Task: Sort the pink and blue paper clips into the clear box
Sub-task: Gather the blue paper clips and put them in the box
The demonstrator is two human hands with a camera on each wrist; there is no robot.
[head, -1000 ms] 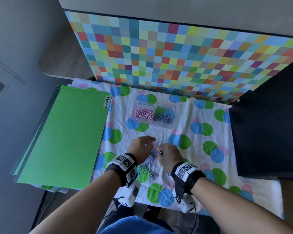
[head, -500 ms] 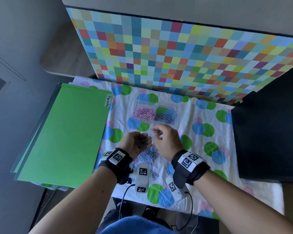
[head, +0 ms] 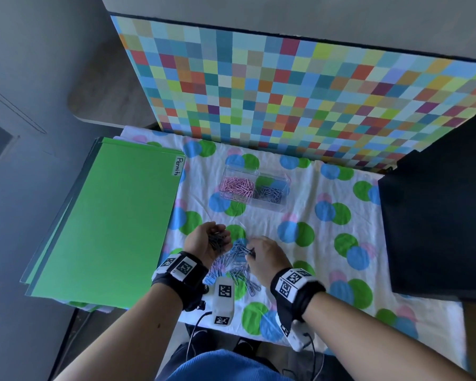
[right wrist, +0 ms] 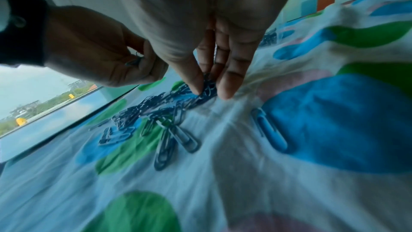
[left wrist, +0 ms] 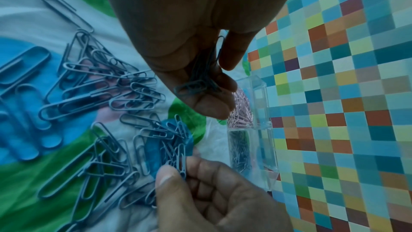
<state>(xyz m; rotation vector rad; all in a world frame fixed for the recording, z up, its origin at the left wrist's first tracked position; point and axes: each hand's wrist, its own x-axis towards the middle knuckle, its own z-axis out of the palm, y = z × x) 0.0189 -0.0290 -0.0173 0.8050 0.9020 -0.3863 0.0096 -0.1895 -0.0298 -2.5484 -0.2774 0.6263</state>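
Observation:
A clear box point(head: 254, 188) stands on the spotted cloth, with pink clips point(head: 237, 186) in its left half and blue clips point(head: 270, 193) in its right half. A loose pile of blue paper clips point(head: 238, 266) lies between my hands. My left hand point(head: 213, 240) is turned palm up and cups a bunch of blue clips point(left wrist: 198, 78) in its curled fingers. My right hand point(head: 261, 257) reaches into the pile, its thumb and fingers pinching blue clips point(right wrist: 206, 85) point(left wrist: 180, 161) at the pile's far edge.
A stack of green folders point(head: 107, 226) labelled "Permits" lies to the left. A colourful checkered board point(head: 300, 100) stands behind the box. A black panel point(head: 437, 224) covers the right side. A single blue clip point(right wrist: 269, 133) lies apart on the cloth.
My right hand came back from near the box down to the pile and pinches clips. My left hand turned palm up and keeps holding its bunch.

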